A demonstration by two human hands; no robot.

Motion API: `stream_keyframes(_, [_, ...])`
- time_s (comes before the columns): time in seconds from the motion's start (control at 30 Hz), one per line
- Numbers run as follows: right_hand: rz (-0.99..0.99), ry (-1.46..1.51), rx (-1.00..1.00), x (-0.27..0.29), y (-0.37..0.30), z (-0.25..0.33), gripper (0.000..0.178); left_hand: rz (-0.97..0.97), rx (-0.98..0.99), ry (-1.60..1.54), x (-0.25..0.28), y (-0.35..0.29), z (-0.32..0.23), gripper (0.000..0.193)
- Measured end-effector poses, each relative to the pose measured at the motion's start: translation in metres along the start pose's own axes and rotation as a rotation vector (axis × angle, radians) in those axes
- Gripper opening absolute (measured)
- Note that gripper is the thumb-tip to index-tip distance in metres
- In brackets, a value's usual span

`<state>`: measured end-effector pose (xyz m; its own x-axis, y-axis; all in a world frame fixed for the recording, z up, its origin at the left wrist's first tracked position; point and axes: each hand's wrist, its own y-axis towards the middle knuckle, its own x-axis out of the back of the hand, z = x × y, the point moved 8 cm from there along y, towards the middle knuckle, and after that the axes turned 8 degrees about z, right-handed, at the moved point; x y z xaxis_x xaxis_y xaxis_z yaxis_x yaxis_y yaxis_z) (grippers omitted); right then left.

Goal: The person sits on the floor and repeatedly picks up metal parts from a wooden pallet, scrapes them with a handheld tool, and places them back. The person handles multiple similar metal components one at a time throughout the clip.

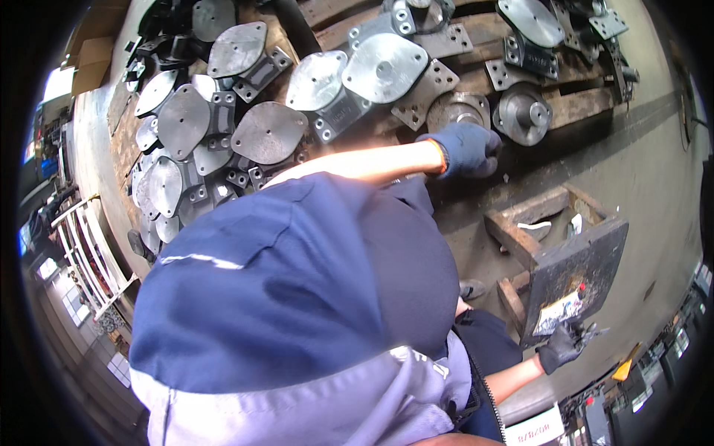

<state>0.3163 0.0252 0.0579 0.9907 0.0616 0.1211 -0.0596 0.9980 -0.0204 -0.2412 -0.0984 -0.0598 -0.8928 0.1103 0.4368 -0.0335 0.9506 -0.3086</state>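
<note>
My left hand (467,150), in a blue knitted glove with an orange cuff edge, is curled into a fist. What it holds, if anything, is hidden. It is beside a round metal flange (455,113) with a short central stub. A second flange with a hub (522,113) lies just beyond the fist. My right hand (563,348), in a dark glove, is at the edge of a small wooden stool (587,271). Its fingers are bent around a thin object too small to name. A white paper (558,311) and a small red item (581,286) are on the stool's dark face.
Many oval metal plates (269,132) on dark brackets crowd a wooden pallet (584,108) and a board at the left. White racks (91,256) stand at the far left. A yellow object (623,369) is at the lower right. My blue-and-grey jacket fills the middle.
</note>
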Motion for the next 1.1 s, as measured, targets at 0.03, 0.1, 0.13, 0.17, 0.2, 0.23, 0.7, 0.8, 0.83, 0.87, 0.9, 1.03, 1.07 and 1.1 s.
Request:
stream_keyframes(0.03, [0.018, 0.070, -0.021, 0.014, 0.001, -0.010, 0.041, -0.003, 0.016, 0.054, -0.001, 0.001, 0.001, 0.025])
stream_keyframes(0.1, [-0.015, 0.227, -0.101, 0.008, 0.008, -0.014, 0.039, 0.053, 0.019, 0.052, -0.006, -0.007, -0.009, 0.027])
stream_keyframes(0.13, [-0.091, 0.319, -0.155, -0.028, 0.005, 0.000, 0.038, 0.099, -0.015, -0.048, -0.024, -0.008, -0.004, 0.028])
stream_keyframes(0.17, [-0.131, 0.375, -0.148, -0.031, 0.003, 0.001, 0.038, 0.254, -0.019, -0.106, -0.045, -0.010, -0.008, 0.027])
stream_keyframes(0.2, [-0.129, 0.405, -0.136, -0.028, 0.003, 0.004, 0.038, 0.394, -0.009, -0.157, -0.064, -0.014, -0.012, 0.026])
stream_keyframes(0.23, [-0.126, 0.436, -0.125, -0.029, 0.003, 0.007, 0.038, 0.505, -0.138, -0.203, -0.099, -0.017, -0.009, 0.019])
stream_keyframes(0.7, [-0.212, 0.605, -0.054, -0.047, -0.025, 0.039, 0.035, 0.563, -0.141, -0.077, -0.138, -0.012, -0.017, 0.021])
stream_keyframes(0.8, [-0.277, 0.544, -0.046, -0.028, -0.027, 0.031, 0.036, 0.451, -0.302, -0.061, -0.127, 0.005, -0.013, 0.024])
stream_keyframes(0.83, [-0.273, 0.568, -0.033, -0.028, -0.030, 0.030, 0.038, 0.457, -0.250, -0.079, -0.117, 0.011, -0.012, 0.025])
stream_keyframes(0.87, [-0.218, 0.545, -0.015, -0.031, -0.031, 0.035, 0.040, 0.425, -0.214, -0.017, -0.096, 0.012, -0.028, 0.024])
stream_keyframes(0.9, [-0.262, 0.571, -0.030, -0.031, -0.030, 0.033, 0.041, 0.415, -0.257, 0.001, -0.081, 0.022, -0.032, 0.022])
stream_keyframes(1.03, [-0.275, 0.571, -0.018, -0.026, -0.030, 0.031, 0.044, 0.232, -0.308, 0.139, -0.010, 0.065, -0.036, 0.017])
stream_keyframes(1.07, [-0.246, 0.583, -0.017, -0.025, -0.030, 0.031, 0.044, 0.281, -0.136, -0.017, 0.013, 0.072, -0.044, 0.018])
stream_keyframes(1.1, [-0.215, 0.595, -0.016, -0.020, -0.030, 0.028, 0.043, 0.097, -0.187, -0.002, 0.036, 0.082, -0.037, 0.020])
